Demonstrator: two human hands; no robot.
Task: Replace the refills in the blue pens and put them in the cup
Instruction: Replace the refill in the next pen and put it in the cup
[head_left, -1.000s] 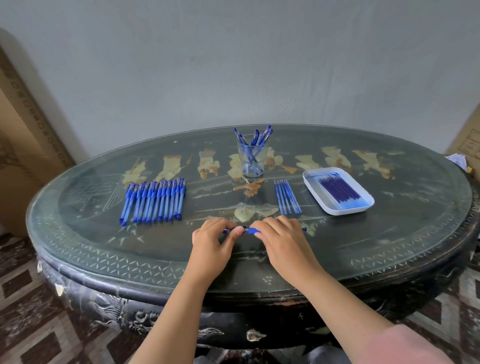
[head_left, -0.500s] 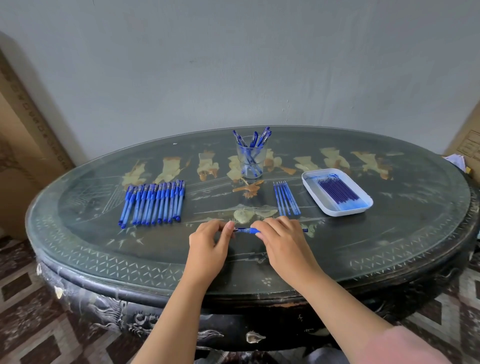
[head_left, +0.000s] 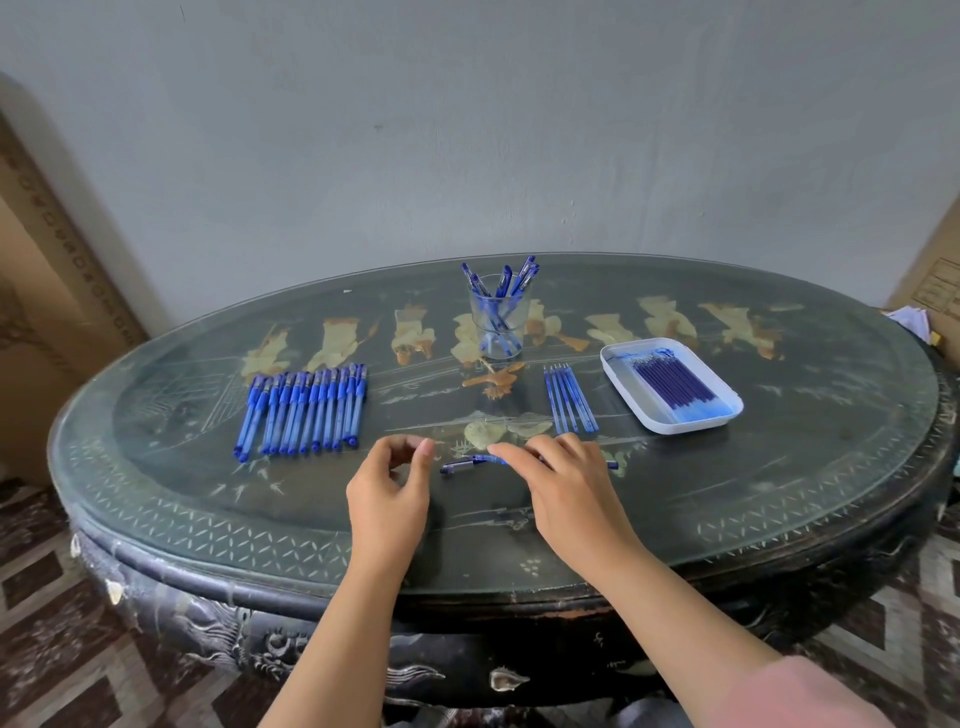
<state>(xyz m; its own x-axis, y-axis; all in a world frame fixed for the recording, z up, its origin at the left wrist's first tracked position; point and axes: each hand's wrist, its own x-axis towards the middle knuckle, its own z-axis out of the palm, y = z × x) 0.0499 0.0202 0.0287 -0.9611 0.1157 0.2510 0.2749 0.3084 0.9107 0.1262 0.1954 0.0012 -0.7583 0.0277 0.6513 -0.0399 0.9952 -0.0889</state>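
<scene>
While the right hand (head_left: 566, 483) held the pen (head_left: 467, 463) by the table's (head_left: 779, 493) near edge, fingers curled over it, the left hand (head_left: 389, 483) hovered just beside, loosely curled; whether it pinched anything could not be told. A loosened part could have rolled off that edge, far from the cup (head_left: 500, 325).

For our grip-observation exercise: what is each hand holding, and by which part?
The right hand covers the blue pen at its middle; pinching or pressing cannot be told. The left hand is curled clear of the pen, holding nothing visible.
</scene>
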